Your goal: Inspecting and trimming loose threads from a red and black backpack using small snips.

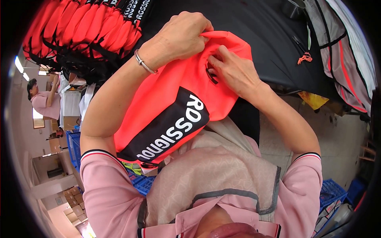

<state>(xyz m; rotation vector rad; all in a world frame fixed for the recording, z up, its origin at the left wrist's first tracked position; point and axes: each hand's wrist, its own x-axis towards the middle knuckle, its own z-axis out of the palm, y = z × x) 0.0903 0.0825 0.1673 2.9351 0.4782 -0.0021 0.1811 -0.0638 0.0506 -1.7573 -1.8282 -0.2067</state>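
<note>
Your two hands are on the bright red fabric piece (pixel 158 104), which lies in front of your chest, its upper end over the black desk (pixel 266 35) and its lower end reaching back to your left upper arm. Your left hand (pixel 183 35) is at the top of the piece, its fingers bent and drawn together, pinching the upper edge. Your right hand (pixel 237 71) is just beside it, thumb and fingers curled in close and pinching the cloth next to a short black strip (pixel 212 75); exactly which fold they have hold of is hidden. A black panel (pixel 168 129) with white lettering runs slantwise across the lower part of the piece, below both hands. You wear a metal bangle (pixel 139 60) on your left wrist and a beige apron (pixel 222 170) over a pink shirt (pixel 105 190). To your left, similar red pieces (pixel 79 27) with black straps are stacked in a row. To your right, an orange cord (pixel 304 58) lies on the desk, near the grey fabric (pixel 345 63) draped at its far right. Beyond the stack on your left, a co-worker (pixel 44 101) stands in pink.
</note>
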